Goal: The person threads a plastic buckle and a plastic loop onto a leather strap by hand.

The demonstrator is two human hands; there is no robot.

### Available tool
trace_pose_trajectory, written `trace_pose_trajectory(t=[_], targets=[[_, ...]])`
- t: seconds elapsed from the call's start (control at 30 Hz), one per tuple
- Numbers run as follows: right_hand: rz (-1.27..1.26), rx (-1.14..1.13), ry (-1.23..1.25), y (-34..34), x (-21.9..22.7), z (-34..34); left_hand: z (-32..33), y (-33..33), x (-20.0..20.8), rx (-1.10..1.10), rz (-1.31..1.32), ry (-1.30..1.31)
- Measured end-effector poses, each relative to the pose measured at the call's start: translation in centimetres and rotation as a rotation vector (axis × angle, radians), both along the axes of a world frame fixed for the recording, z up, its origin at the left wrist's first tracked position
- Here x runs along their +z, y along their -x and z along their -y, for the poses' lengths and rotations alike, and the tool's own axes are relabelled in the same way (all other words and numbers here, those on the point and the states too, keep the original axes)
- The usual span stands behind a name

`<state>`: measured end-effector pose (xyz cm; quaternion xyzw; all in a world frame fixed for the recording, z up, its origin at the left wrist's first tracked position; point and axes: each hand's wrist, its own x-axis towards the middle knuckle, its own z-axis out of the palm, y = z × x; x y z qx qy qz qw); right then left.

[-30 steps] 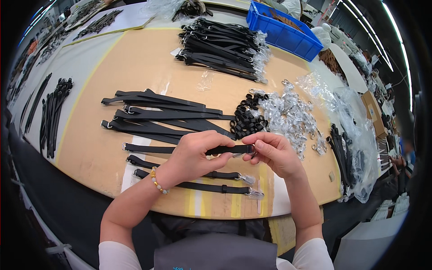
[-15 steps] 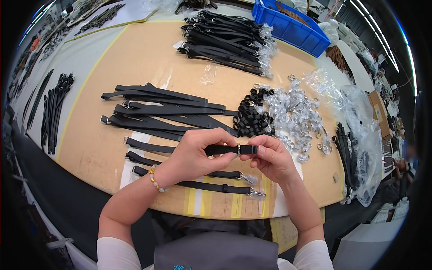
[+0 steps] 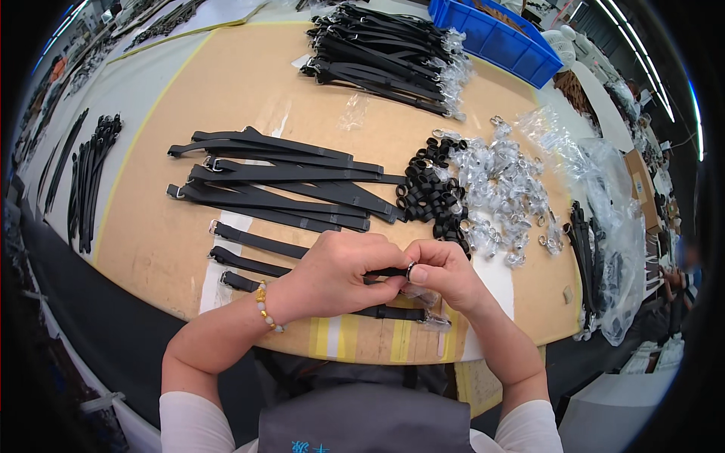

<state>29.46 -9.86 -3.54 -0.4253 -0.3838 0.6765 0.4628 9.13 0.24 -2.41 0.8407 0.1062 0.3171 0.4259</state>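
The bare left hand had its grip closed to a pinch, thumb against fingers, on a narrow, flat black strap. The bare right hand had its grip likewise closed, thumb and fingertips pressed together at the strap's end, just beside a small, round, shiny metal ring. The strap lay between the two hands, above the tan-topped counter; whether it passed through the ring could not be told, since the fingers covered much of it. A bracelet of pale and gold-coloured beads circled the left wrist.

Taking the hands as the dial's centre, a finished-looking black strap with a small loop lay at six o'clock, a plastic-wrapped silver clasp at its right end. At ten o'clock was a fanned stack of flat black straps with silver buckles. Between twelve and one sat a heap of small black loops, touching a pile of plastic-wrapped metal clasps nearer two. Farther off, a thick bundle of black straps lay at twelve, and a blue plastic crate stood at one.
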Motion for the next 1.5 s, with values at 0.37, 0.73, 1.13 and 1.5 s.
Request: trace_pose_trajectory(t=[0.37, 0.73, 1.13, 1.5], targets=[[0.147, 0.002, 0.078, -0.4, -0.1, -0.1, -0.5, 0.1, 0.3, -0.063, -0.165, 0.105], [0.04, 0.019, 0.054, -0.6, -0.3, -0.1, -0.5, 0.0, 0.0, -0.066, -0.104, 0.181], [0.072, -0.009, 0.035, -0.2, -0.2, 0.1, -0.5, 0.0, -0.2, -0.07, -0.123, 0.162], [0.335, -0.046, -0.079, 1.0, -0.6, 0.3, -0.5, -0.1, -0.3, -0.091, -0.171, 0.173]])
